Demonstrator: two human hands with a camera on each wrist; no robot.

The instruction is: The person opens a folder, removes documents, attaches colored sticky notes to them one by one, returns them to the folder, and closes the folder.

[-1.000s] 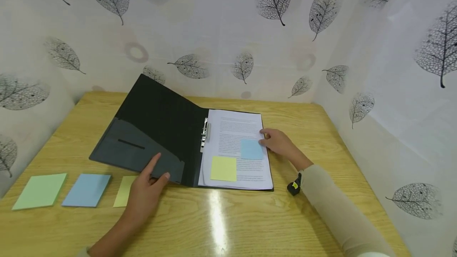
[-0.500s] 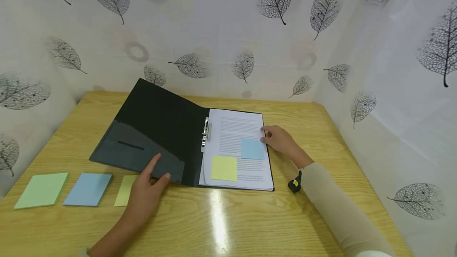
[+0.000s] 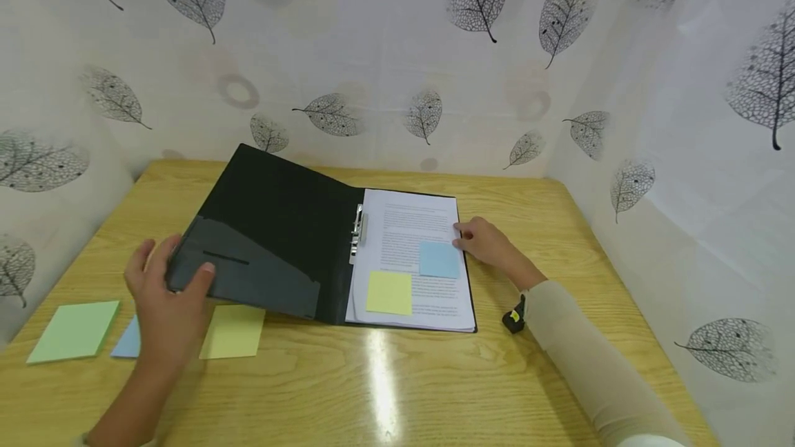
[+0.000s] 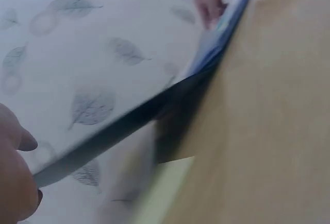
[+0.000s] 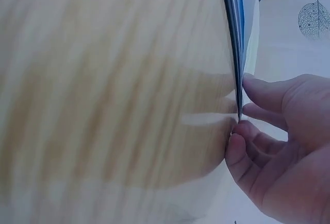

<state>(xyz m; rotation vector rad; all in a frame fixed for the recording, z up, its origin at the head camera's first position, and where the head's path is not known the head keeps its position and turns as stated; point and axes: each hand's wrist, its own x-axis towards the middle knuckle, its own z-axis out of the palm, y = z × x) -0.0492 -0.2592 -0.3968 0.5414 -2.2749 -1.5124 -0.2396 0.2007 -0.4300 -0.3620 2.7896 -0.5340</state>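
A black clip folder (image 3: 279, 205) lies open in the head view, its left cover raised off the table at a slant. My left hand (image 3: 168, 302) holds that cover by its outer lower corner, thumb on the inner pocket; the cover's edge (image 4: 103, 136) runs toward this hand in the left wrist view. Printed sheets (image 3: 404, 226) lie on the right side beside the metal clip (image 3: 356, 233), bearing a yellow sticky note (image 3: 389, 292) and a blue sticky note (image 3: 438, 259). At the folder's right edge, my right hand (image 3: 487, 243) pinches the rim between thumb and fingers.
On the wooden table (image 3: 435, 385) at left lie a green sticky pad (image 3: 73, 332), a blue sticky pad (image 3: 127, 341) partly behind my left hand, and a yellow sticky pad (image 3: 234, 333). A leaf-patterned curtain (image 3: 373, 54) borders the table behind and at the sides.
My left hand has moved left from the pocket's lower edge to the cover's outer corner. The raised cover has sunk slightly. My right hand stays at the folder's right edge.
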